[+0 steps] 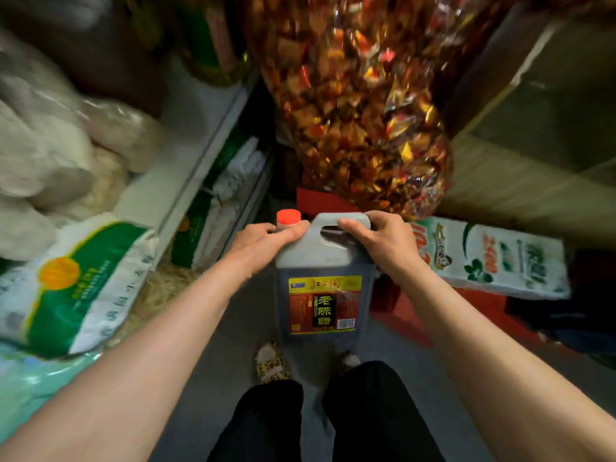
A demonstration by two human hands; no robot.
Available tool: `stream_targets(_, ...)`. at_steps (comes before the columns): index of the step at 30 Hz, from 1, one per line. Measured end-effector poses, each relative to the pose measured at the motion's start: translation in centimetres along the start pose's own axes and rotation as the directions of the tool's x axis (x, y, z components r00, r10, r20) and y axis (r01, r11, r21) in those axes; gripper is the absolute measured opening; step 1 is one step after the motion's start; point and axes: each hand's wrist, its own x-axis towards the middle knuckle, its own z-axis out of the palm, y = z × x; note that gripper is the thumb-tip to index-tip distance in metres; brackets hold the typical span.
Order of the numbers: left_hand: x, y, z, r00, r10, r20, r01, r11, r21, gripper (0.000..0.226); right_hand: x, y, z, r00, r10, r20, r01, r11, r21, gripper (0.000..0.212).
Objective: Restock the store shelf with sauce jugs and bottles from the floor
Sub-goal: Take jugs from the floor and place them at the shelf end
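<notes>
A large translucent plastic jug of dark sauce (321, 278), with a red screw cap (288, 217) and a yellow-and-red label printed with black characters, hangs upright in the air in front of the person, above the grey floor (240, 331) and between both outstretched forearms. The right hand (376, 240) wraps around the moulded handle at the jug's top, fingers hooked through the opening and thumb over the front. The left hand (266, 241) presses against the jug's upper left shoulder just below the cap, thumb laid along the top edge, steadying it.

To the left stands a white metal store shelf (196, 128), holding blurred pale bags on its upper board and green-and-white sacks (76, 288) lower down and at its foot. Straight ahead, behind the jug, a big clear bag of red and gold wrapped sweets (360, 105) rises from the floor. A white sack with green and red print (493, 258) lies flat on the right, near the right wrist. Below the jug, leopard-print slippers (271, 363) and black trouser legs (373, 411) show.
</notes>
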Motion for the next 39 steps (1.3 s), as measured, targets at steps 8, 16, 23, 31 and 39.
stream_targets(8,-7.4,12.9,-12.4,0.948,0.221,-0.228,-0.249,0.963,-0.101,0.088,-1.4,-16.7,-10.8,0.946,-0.276,-0.168,0.280,0.960,0.003,0.052)
stream_targets(16,-10.8,22.8,-19.9,0.815,0.348,-0.463,-0.401,0.916,-0.018,0.086,2.9,-27.5,-18.4,0.830,-0.512,-0.221,0.523,0.852,-0.011,0.058)
stream_targets(23,-12.4,29.6,-24.5,0.680,0.324,-0.658,-0.452,0.891,-0.029,0.078,8.4,-36.1,-23.7,0.700,-0.689,-0.191,0.702,0.712,0.002,0.071)
stream_targets(31,-13.4,33.9,-29.3,0.552,0.210,-0.807,-0.422,0.905,-0.053,0.070,12.7,-44.3,-24.7,0.598,-0.794,-0.112,0.800,0.584,0.134,0.079)
stream_targets(39,-11.0,36.7,-35.2,0.459,0.194,-0.867,-0.396,0.918,-0.005,0.051,18.3,-51.8,-23.5,0.563,-0.820,-0.102,0.813,0.527,0.250,0.062)
